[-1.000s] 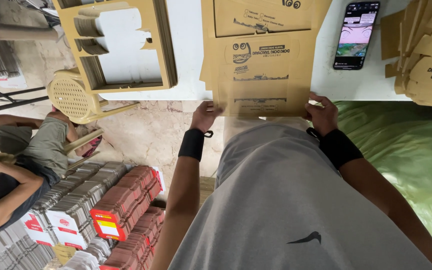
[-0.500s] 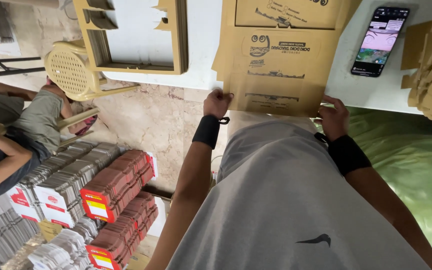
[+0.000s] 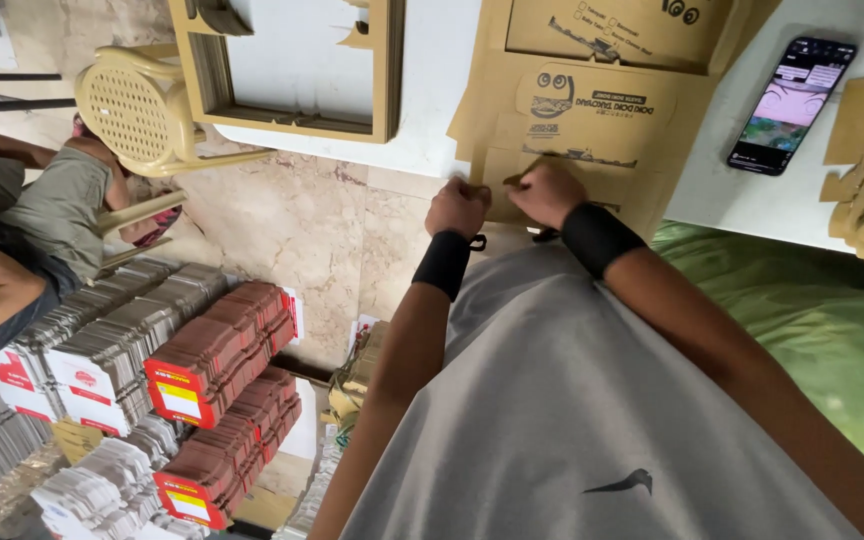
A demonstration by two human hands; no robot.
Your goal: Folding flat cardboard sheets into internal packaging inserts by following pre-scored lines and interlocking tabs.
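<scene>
Brown die-cut cardboard sheet [image 3: 592,110] on white worktop [image 3: 432,110]: left hand [image 3: 458,206], right hand [image 3: 549,192] pinch near edge; folding underway, firm crease likely next.

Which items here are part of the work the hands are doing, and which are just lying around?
In hand:
- left hand and right hand, both pinching the near edge of the flat printed cardboard sheet

Lying about:
- phone, screen lit, on the white table
- cardboard frame offcut
- plastic chair
- bundled carton stacks on the floor

A packaging workshop: flat box stacks [image 3: 212,370] on the floor, cardboard die-cut sheets [image 3: 592,100].
</scene>
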